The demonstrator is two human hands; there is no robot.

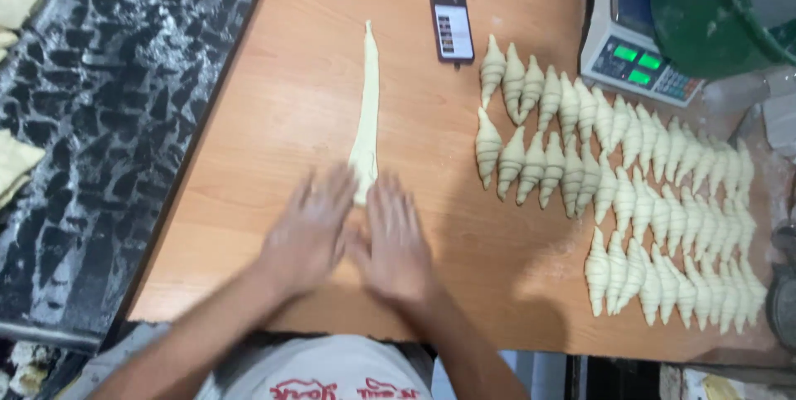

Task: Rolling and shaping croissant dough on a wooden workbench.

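1. Two bare hands lie flat side by side on the light brown wooden table (274, 118), near its front edge.
2. L hand (311, 230): fingers spread out & flat, palm down. It grips nothing; its fingertips are right next to the near end of the long thin strip of pale raw dough (366, 118).
3. R hand (396, 238): also flat & wide open, palm down, holding nothing. Its fingertips sit just by the near end of the strip too.
4. Both hands look a bit blurry, so whether the near end is under the fingers or only touching them can't be told.
5. The strip runs straight away from the person, wide by the hands, thin & pointy at the far end, in the middle of the table.
6. A black phone w/ a lit screen (452, 23) lies past the strip's far tip, a bit to the R. A thin cable goes off its top.
7. To the R are many small rolled-up dough pieces (630, 201), pale & pointy at both ends, lined up close in three rows.
8. Behind them stands a grey weighing scale w/ green lit windows (634, 56), & next to it a green plastic bucket (713, 10).
9. On the L is a dark counter dusted w/ white flour (108, 118), w/ flat dough bits at its far L edge.
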